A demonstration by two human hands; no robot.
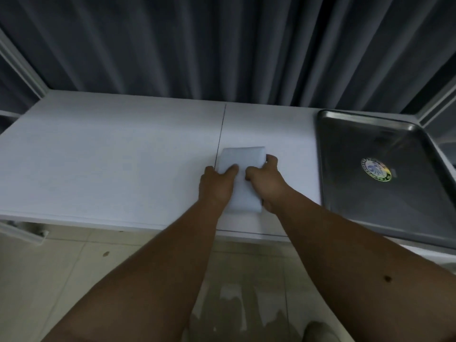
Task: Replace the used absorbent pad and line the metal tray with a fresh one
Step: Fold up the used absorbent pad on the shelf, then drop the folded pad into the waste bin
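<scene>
The folded white pad (243, 174) lies on the white table (111, 156), close to the near edge and just right of the dark seam (220, 139) between the two tabletop panels. Both hands are on it: the left hand (217, 183) rests over its near left part with the thumb laid across the top, and the right hand (265, 180) curls its fingers round the right edge, pinching the folds there. The metal tray (385, 174) sits well apart to the right, bare inside but for a round sticker (376, 169), so the pad looks like the fresh one, ready to be opened. The main risk from here is the white-on-white layers: a pinch that catches only one ply could open the pad unevenly or tear it. Because it lies near the table edge, a loose flap could slide off toward the tiled floor (61, 280) and get dirty. The tray overhangs the front edge of the table, so a careless brush of the right forearm (345, 243) could nudge or tip it. A grey curtain (222, 45) hangs behind.
</scene>
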